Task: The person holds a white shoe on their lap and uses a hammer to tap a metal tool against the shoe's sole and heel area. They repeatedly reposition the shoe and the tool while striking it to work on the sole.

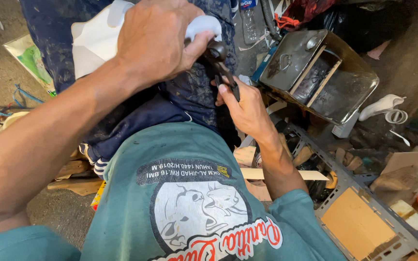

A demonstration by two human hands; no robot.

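Item: white plastic piece (204,24) with a dark round fitting (217,50), held over the person's lap. Left hand (158,41): closed over the white piece from above, fingers wrapped, thumb pressed just beside the fitting. Right hand (247,108): closed around a dark slim tool (227,77), whose upper end meets the fitting directly below the left thumb. Step in hand, as a judgement: the tool is being worked against the fitting while the other hand steadies the piece; the next move appears to call for a firm hold above and a controlled push or twist from below, without the tool slipping toward the thumb. Surroundings: a blackened metal can (320,75) lies beyond the right hand, a slotted metal rack (364,193) below it. Hidden or unclear: most of the white piece sits under the left palm; the tool's tip, its kind, and the fitting's exact form cannot be made out.
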